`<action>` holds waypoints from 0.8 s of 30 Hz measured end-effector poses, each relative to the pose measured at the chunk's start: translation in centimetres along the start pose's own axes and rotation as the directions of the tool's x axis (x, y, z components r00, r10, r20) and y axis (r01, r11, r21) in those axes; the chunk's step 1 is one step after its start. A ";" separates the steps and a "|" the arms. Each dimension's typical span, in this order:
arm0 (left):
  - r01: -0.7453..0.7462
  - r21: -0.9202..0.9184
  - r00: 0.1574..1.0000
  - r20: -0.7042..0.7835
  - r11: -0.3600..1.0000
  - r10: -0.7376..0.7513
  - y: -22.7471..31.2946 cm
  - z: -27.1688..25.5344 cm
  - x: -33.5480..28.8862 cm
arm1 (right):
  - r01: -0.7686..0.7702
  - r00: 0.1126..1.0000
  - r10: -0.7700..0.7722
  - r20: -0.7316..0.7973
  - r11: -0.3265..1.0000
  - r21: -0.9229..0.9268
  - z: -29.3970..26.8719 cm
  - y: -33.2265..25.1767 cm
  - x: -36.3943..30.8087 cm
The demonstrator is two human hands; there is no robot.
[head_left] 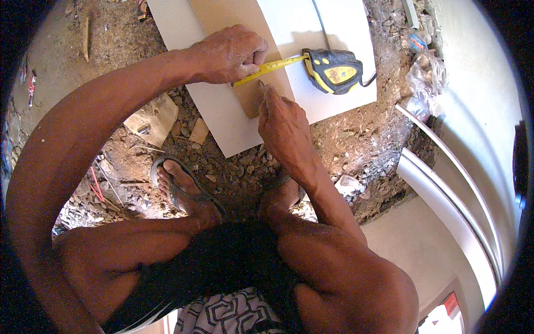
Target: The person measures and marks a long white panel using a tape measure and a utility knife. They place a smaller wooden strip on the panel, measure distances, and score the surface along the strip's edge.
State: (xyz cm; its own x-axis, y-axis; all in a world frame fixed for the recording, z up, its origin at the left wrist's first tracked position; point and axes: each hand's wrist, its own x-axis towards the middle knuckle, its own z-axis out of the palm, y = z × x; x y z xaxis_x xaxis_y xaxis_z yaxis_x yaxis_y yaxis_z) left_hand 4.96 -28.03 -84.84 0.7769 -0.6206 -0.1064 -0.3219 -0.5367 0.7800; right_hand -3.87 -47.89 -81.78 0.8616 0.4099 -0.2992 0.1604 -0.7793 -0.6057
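Left fingers (258, 54): holding tape blade (272, 67) | axis: rises rightward to case (335, 72) | right fingers (271, 101): narrow

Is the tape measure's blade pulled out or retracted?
Pulled out: the yellow blade spans from the tape measure across the brown strip to the left hand.

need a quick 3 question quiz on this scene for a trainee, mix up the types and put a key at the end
1. True or false: in the picture, the black and yellow tape measure case is to the right of the brown strip.

2. Multiple choice: what are the fingers of the left hand at?
A) the clear plastic bag
B) the outer end of the yellow blade
C) a curved metal strip by the wall

3. Count: how many of the person's feet are in view?

Key: 1 true; 2 B; 3 two
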 end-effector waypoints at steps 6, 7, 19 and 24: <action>-0.011 -0.022 1.000 0.012 1.000 0.011 0.0 0.0 0.3 | -0.016 1.000 0.016 -0.002 0.999 -0.039 0.3 0.4 -0.1; -0.005 -0.043 1.000 0.015 0.999 0.006 0.0 0.0 0.3 | -0.020 1.000 0.020 0.000 0.999 -0.040 0.3 0.5 -0.2; -0.060 -0.001 0.998 -0.032 0.998 0.059 -0.4 0.4 -0.1 | 0.004 1.000 -0.004 0.001 0.999 -0.053 0.6 0.7 -0.6; -0.002 -0.013 1.000 -0.023 1.000 0.001 -0.5 0.8 -0.1 | 0.007 1.000 -0.007 0.002 0.999 -0.043 0.6 0.8 -0.7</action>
State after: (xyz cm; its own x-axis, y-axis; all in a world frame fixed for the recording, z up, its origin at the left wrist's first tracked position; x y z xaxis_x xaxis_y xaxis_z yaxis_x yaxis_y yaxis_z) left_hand 4.65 -28.18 -85.74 0.7889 -0.6078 -0.0908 -0.3164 -0.5283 0.7879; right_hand -4.64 -48.46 -82.51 0.8593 0.4165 -0.2968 0.1870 -0.7960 -0.5757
